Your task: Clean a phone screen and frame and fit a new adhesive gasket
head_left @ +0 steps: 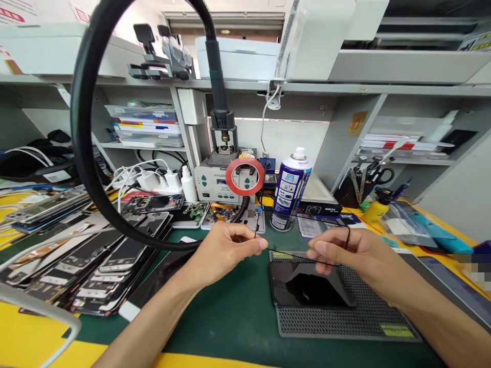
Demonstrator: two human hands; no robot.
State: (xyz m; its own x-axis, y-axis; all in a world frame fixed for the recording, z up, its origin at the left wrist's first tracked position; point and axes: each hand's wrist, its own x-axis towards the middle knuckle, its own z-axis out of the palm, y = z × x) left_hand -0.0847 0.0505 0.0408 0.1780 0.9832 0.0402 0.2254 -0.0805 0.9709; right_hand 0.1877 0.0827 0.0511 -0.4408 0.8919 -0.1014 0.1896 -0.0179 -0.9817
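A thin black frame (293, 255), narrow as a cord, is held in the air between two bare hands, above the upper part of a dark glossy phone (310, 283). By the left hand (226, 248), the left end of the frame is pinched between the thumb and index finger, whose tips are pressed together. At the right hand (353, 245), the thumb and fingers are curled close to one another; the near strand of the frame is seen across the fingers and its right end over the back of the hand. Whether it is pinched there cannot be told.

The phone is laid flat on a grey perforated pad (326, 324), which is set on a green work mat (230, 306). A blue and white spray can (290, 189) is stood upright beyond the hands. To its left, a red ring (230, 176) is seen in front of a grey control unit (209, 181). At the left, phone parts (115, 260) are piled in overlapping rows. The left side of the view is crossed by a thick black hose (80, 102). At the right, a yellow bottle (374, 208) is placed near a black tool holder (347, 186).
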